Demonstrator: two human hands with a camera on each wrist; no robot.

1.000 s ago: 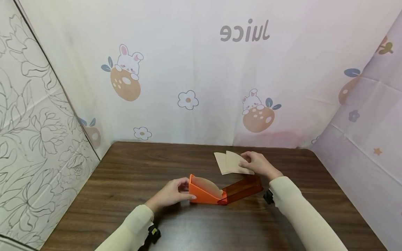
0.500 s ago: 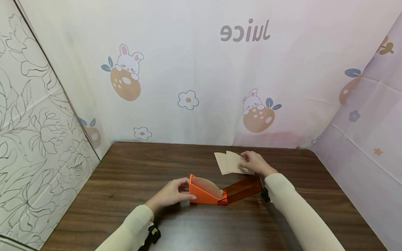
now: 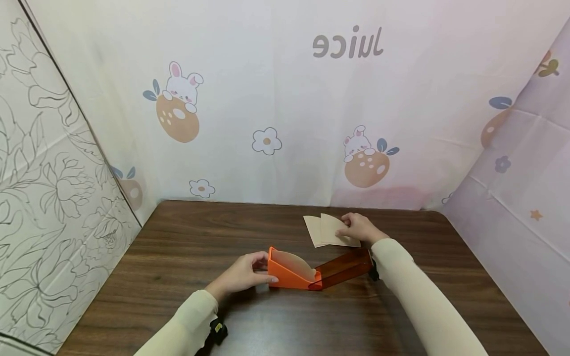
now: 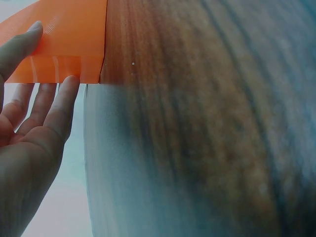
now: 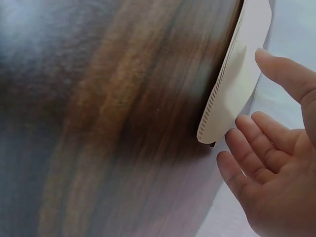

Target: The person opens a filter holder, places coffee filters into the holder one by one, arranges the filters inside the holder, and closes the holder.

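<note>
Left panel (image 3: pixel 58 198): pale, with outlined flowers, standing along the table (image 3: pixel 178 257) on that side.

Left hand (image 3: pixel 240 273): grasping the left end of the orange holder (image 3: pixel 287 278), with thumb on the near wall and fingers toward the end wall; well apart from the loose tan papers (image 3: pixel 333 232).

Orange holder: on the table, near the middle; long axis running roughly left to right, high at the hand's end and low at the other, open on top.

Paper in the holder (image 3: pixel 291 261): upright inside, curved edge showing above the sloping wall; number of sheets hard to tell.

Loose tan papers: on the far part of the table, right of middle, behind the holder; overlapping, with one edge poking out at left and a curved edge toward far right.

Brown lid (image 3: pixel 345 266): see-through, swung open from the holder's low end, slanting away to the right, directly nearer the body than the papers.

Right hand (image 3: pixel 362 228): at the right side of the loose papers, touching, by far the nearer of the two; thumb over the paper, fingers at the curved edge; pinched or merely resting, cannot tell. From here, holder opening to the left and nearer the body.
</note>
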